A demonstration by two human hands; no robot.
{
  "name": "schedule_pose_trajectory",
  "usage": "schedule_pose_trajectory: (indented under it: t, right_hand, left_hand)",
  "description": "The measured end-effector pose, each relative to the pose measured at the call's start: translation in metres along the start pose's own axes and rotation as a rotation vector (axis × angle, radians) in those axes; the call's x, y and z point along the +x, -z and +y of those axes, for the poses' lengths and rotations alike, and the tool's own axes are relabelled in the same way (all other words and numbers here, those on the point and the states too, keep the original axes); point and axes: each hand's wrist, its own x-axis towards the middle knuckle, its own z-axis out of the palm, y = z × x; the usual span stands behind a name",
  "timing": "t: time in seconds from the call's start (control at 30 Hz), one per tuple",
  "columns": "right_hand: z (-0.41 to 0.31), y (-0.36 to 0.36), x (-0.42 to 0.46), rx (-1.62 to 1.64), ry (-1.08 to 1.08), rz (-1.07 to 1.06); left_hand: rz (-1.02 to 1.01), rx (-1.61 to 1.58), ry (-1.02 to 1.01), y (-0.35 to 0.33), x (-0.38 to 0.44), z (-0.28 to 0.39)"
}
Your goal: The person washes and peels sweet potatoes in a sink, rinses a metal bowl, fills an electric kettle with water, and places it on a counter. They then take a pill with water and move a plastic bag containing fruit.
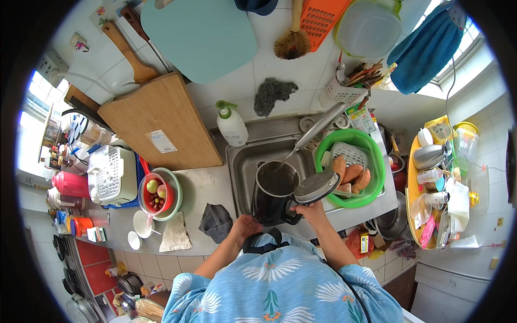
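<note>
A black electric kettle [268, 202] is tilted over the sink [238, 177] with its mouth under the steel faucet [319, 125]. Water runs from the spout into the kettle, and some liquid shows inside. The hinged lid [317, 187] stands open towards the right. My right hand [311, 212] grips the handle below the lid. At the kettle's lower left side, my left hand [246, 227] holds the base, with its fingertips partly hidden.
Right of the sink, a green basin [381, 169] holds several sweet potatoes [354, 173]. A soap pump bottle [232, 125] stands behind the sink. A wooden cutting board [161, 121] leans at the left, near a red colander [166, 206] of fruit. A dark cloth [216, 222] lies on the counter.
</note>
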Motion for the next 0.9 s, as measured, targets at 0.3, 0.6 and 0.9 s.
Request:
schedule_pose_trajectory:
  t: [0.3,0.6,0.9]
  right_hand:
    - [-0.002,-0.001,-0.001,-0.034,-0.008,-0.006]
    - [-0.002,0.000,0.000,-0.037,0.012,-0.013]
    - [-0.001,0.000,0.003,-0.019,-0.016,-0.004]
  left_hand:
    - [0.016,-0.004,0.002,-0.002,-0.003,0.002]
    - [0.017,-0.003,0.010,0.000,0.002,0.002]
    - [0.016,-0.007,0.003,0.003,0.006,0.000]
